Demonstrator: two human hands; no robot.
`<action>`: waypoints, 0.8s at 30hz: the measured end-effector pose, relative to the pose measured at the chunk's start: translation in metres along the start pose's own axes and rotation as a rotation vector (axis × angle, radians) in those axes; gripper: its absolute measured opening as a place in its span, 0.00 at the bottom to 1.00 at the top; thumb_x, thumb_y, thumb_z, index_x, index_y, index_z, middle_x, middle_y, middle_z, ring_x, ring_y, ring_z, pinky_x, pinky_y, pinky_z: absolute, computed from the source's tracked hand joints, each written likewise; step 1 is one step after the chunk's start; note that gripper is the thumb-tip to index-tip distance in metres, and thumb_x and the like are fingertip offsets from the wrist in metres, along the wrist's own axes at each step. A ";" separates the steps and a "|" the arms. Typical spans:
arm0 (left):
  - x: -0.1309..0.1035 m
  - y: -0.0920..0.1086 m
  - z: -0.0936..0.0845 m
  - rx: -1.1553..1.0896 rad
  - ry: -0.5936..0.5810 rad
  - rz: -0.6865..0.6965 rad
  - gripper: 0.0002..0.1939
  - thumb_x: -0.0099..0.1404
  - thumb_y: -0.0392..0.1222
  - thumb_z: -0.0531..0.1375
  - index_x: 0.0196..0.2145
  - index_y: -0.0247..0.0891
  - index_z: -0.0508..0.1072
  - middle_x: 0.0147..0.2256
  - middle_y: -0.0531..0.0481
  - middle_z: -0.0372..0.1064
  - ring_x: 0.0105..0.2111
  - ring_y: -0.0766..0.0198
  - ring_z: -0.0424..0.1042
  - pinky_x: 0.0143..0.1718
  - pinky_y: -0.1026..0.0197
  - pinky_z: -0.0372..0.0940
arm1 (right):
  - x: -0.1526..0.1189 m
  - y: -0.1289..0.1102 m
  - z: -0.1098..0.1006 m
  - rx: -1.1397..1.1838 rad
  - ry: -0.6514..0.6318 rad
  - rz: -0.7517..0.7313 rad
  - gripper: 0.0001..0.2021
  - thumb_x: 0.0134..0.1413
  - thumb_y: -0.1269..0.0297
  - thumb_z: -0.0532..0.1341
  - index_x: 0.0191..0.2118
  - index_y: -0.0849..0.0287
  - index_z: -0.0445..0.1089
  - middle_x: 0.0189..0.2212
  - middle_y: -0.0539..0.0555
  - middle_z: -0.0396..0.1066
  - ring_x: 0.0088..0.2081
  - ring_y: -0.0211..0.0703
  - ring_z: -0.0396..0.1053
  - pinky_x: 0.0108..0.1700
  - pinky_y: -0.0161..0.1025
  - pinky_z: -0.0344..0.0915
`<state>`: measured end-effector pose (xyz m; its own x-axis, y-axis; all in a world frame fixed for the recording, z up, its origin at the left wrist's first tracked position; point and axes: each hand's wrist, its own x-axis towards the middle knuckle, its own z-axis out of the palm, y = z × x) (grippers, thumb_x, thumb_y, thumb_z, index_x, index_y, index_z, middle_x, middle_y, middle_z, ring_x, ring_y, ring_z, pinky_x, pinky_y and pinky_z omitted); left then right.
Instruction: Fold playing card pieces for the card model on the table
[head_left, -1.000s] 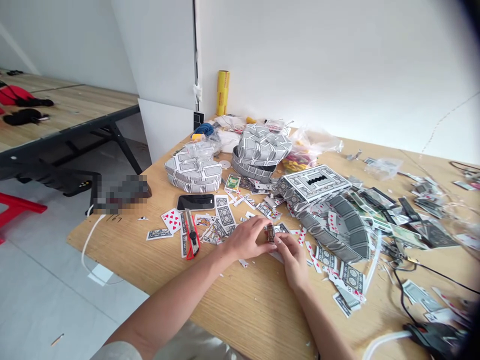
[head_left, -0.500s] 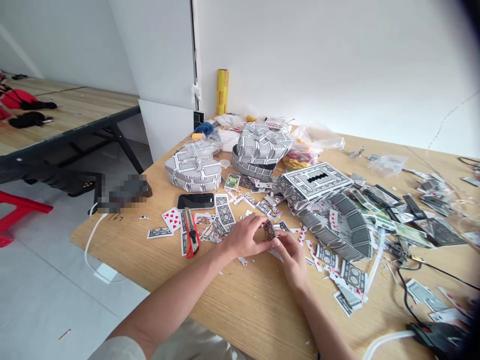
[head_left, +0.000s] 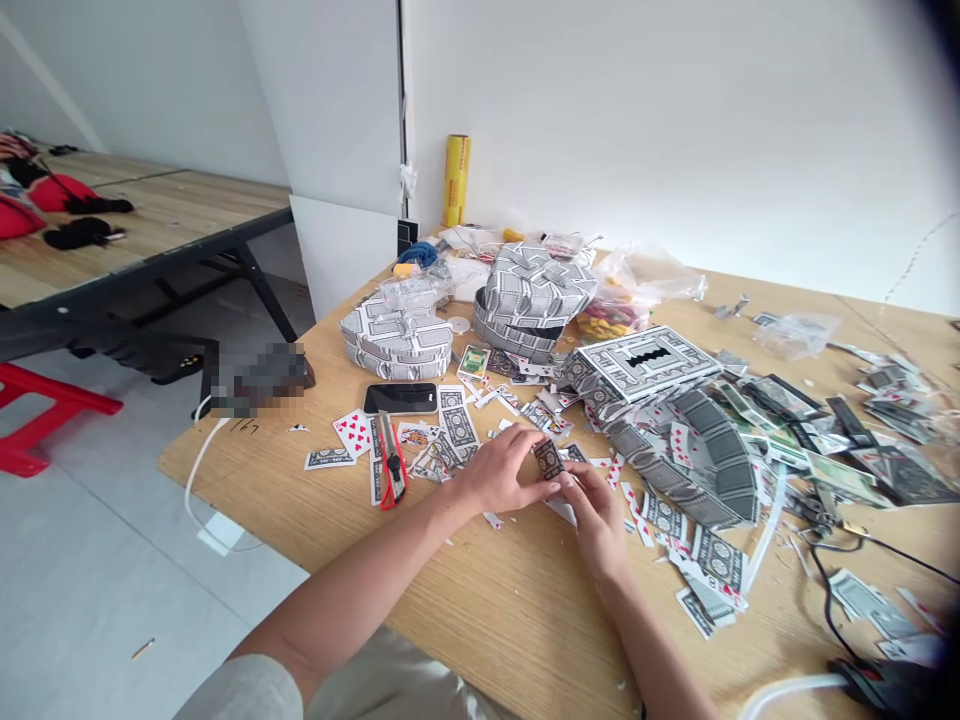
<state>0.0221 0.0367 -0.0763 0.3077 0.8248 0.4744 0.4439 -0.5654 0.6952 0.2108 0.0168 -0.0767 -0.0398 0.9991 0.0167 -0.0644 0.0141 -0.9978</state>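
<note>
Two hands pinch our card piece (head_left: 549, 458) above the desk (head_left: 480, 590).
Left hand (head_left: 501, 472) and right hand (head_left: 600, 512) fingers close around it; its underside stays hidden.

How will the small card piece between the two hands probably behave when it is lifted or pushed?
The card piece is a thin cut scrap, so it is probably very light and bends easily. It lies pinched between the left hand and right hand. On the smooth wooden table, a push would likely slide it.
</note>
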 end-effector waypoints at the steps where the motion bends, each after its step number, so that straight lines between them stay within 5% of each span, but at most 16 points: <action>1: 0.000 0.000 0.000 -0.006 0.001 -0.005 0.33 0.68 0.57 0.68 0.63 0.40 0.65 0.57 0.36 0.72 0.59 0.45 0.73 0.61 0.44 0.71 | 0.000 0.000 0.000 -0.014 0.001 0.001 0.22 0.52 0.41 0.74 0.40 0.54 0.77 0.33 0.54 0.77 0.32 0.48 0.75 0.37 0.44 0.73; 6: -0.002 -0.001 0.003 -0.038 0.002 -0.045 0.33 0.68 0.55 0.69 0.63 0.40 0.66 0.57 0.37 0.72 0.58 0.46 0.74 0.57 0.45 0.74 | 0.000 0.000 0.001 -0.078 0.000 -0.020 0.23 0.54 0.39 0.72 0.39 0.55 0.76 0.27 0.52 0.75 0.29 0.47 0.73 0.36 0.43 0.72; 24: 0.000 0.003 0.000 0.024 0.055 0.006 0.32 0.70 0.53 0.67 0.66 0.42 0.66 0.57 0.38 0.71 0.60 0.47 0.73 0.62 0.44 0.72 | 0.000 0.004 -0.002 -0.051 -0.012 -0.042 0.21 0.56 0.42 0.72 0.40 0.56 0.76 0.30 0.52 0.77 0.30 0.46 0.75 0.38 0.42 0.73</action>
<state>0.0237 0.0352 -0.0742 0.2639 0.8202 0.5075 0.4627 -0.5693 0.6796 0.2128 0.0172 -0.0811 -0.0498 0.9970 0.0588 -0.0157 0.0581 -0.9982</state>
